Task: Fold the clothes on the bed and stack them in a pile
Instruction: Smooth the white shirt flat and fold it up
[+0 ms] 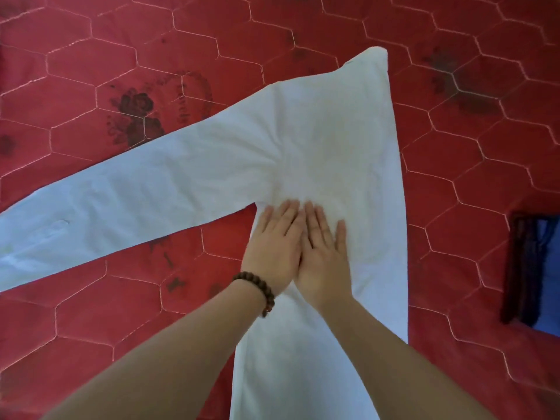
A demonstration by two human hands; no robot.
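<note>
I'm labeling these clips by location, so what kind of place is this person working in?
Most likely a bedroom, on a bed. The whole surface is a red quilted bedspread with hexagon stitching and dark flower prints, a white long-sleeved garment lies spread on it, and a dark folded cloth sits at the right edge.

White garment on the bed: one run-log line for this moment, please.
stage: smoothing | white garment: flat on red quilt, sleeve out left | left hand: open, pressing | right hand: open, pressing | pile: none visible

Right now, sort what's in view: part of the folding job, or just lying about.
Part of the job:
white garment
left hand and right hand, pressed flat on it

Lying about:
dark cloth at the right edge
red quilted bedspread
</note>
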